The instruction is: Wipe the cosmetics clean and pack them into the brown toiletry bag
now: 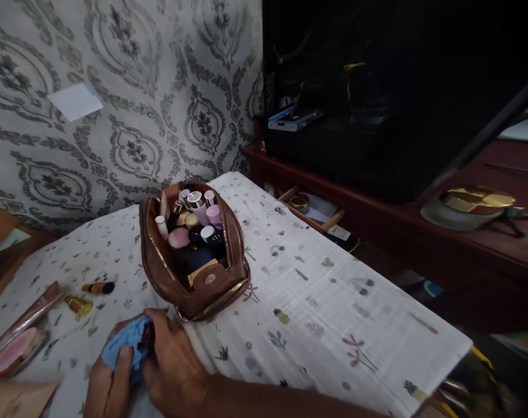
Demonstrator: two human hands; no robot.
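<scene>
Both my hands meet at the near edge of the table on a blue cloth (pixel 125 342). My left hand (pixel 108 388) grips the cloth from below, thumb pressed on it. My right hand (pixel 172 366) closes over the cloth's right side, around a small dark thing I cannot make out. Just beyond my hands stands an open brown leather cosmetic bag (pixel 212 284), unzipped and packed with several tubes, bottles and compacts.
On the printed white tablecloth (pixel 333 302), a small dark-tipped brush (pixel 99 287) and a gold cap (pixel 78 305) lie at left, with a pink puff in a packet (pixel 15 348). A dark wooden cabinet (pixel 420 232) stands at right; patterned wallpaper lies behind.
</scene>
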